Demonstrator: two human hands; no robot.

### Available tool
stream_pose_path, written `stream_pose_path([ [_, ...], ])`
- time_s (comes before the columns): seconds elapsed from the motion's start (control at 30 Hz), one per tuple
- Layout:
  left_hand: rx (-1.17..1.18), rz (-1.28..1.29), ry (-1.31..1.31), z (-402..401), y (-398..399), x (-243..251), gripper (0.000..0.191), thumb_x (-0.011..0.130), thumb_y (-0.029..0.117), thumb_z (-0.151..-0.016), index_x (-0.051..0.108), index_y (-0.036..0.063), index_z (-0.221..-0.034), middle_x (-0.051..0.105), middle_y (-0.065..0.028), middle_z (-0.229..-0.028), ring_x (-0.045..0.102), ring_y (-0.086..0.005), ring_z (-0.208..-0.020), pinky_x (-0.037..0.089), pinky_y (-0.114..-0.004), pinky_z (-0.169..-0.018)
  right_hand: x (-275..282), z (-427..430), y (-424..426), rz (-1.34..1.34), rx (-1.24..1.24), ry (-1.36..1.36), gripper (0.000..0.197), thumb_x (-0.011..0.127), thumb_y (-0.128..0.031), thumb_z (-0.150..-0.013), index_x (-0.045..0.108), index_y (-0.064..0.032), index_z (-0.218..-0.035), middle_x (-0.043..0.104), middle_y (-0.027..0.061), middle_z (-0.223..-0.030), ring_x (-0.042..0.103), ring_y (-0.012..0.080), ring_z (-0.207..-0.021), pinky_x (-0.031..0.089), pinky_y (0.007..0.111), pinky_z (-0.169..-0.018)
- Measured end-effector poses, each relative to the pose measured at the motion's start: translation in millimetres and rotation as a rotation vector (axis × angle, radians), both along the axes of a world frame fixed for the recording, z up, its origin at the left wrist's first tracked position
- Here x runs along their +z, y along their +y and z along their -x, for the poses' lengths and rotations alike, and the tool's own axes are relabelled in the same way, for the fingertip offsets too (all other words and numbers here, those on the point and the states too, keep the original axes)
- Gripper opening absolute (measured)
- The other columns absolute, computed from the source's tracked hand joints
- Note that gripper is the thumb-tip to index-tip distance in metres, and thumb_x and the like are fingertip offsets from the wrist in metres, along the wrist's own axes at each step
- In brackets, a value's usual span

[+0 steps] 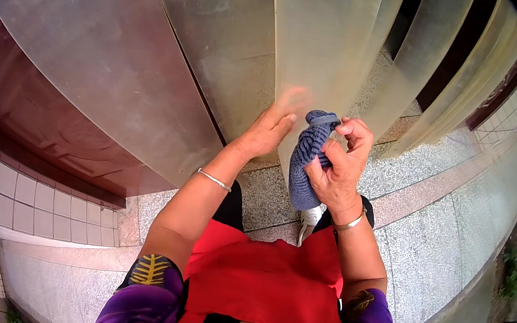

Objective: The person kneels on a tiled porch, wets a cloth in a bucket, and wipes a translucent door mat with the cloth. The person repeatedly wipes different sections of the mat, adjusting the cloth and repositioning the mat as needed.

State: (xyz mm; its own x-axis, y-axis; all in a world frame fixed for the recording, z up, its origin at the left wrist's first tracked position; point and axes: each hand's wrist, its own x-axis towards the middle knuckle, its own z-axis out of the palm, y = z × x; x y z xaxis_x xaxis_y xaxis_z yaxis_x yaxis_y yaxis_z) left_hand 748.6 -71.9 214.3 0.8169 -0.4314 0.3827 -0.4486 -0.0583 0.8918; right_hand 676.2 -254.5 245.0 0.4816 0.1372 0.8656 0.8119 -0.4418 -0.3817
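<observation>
A blue-grey ribbed knitted item (308, 169), bunched and hanging down, is in my right hand (340, 166). The thumb and fingers pinch its right side and upper edge. My left hand (271, 126) is just left of the knit, apart from it, with nothing seen in it. Its fingers are blurred and point up and to the right over a translucent plastic strip curtain (327, 36); whether they touch the strip cannot be told. Both wrists wear bracelets.
Long curtain strips hang in front of me, with gaps at the right. A dark red panelled door (53, 126) shows behind them at left, above a white tiled wall (22, 199). Speckled stone floor (427, 237) lies below, with a white shoe (308, 221) on it. Green plants (514, 275) grow at the far right.
</observation>
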Motion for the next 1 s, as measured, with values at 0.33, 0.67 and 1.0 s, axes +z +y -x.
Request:
stream_pose_path([
  [0.33,-0.078,0.053,0.024,67.8,-10.8,1.2,0.065,0.060,0.006,-0.085,0.029,0.0013,-0.142,0.041,-0.0103,-0.139,0.040,-0.0180,-0.126,0.033,-0.032,-0.105,-3.4,22.7,32.6,-0.057,-0.043,0.094,0.034,0.061,-0.009,-0.080,0.058,-0.0056,-0.113,0.039,0.0166,-0.126,0.040,0.0311,-0.114,0.036,0.039,-0.096],
  [0.67,-0.322,0.195,0.259,96.5,-20.7,29.0,0.065,0.026,-0.007,-0.085,0.021,0.0113,-0.146,0.040,-0.0165,-0.141,0.040,-0.0284,-0.130,0.031,-0.042,-0.109,208.5,-59.2,46.3,0.250,-0.468,-0.547,0.036,0.055,-0.014,-0.078,0.053,0.0037,-0.110,0.038,0.0239,-0.129,0.030,0.0472,-0.123,0.027,0.054,-0.102],
  [1.0,-0.312,0.246,0.411,90.2,3.0,25.5,0.061,0.028,-0.004,-0.087,0.021,0.0115,-0.146,0.042,-0.0145,-0.139,0.044,-0.0272,-0.127,0.035,-0.045,-0.106,123.2,-42.3,50.5,0.572,-0.273,-0.267,0.073,0.058,-0.038,-0.073,0.039,0.0102,-0.124,0.032,0.0262,-0.130,0.015,0.0522,-0.134,0.012,0.063,-0.106],
])
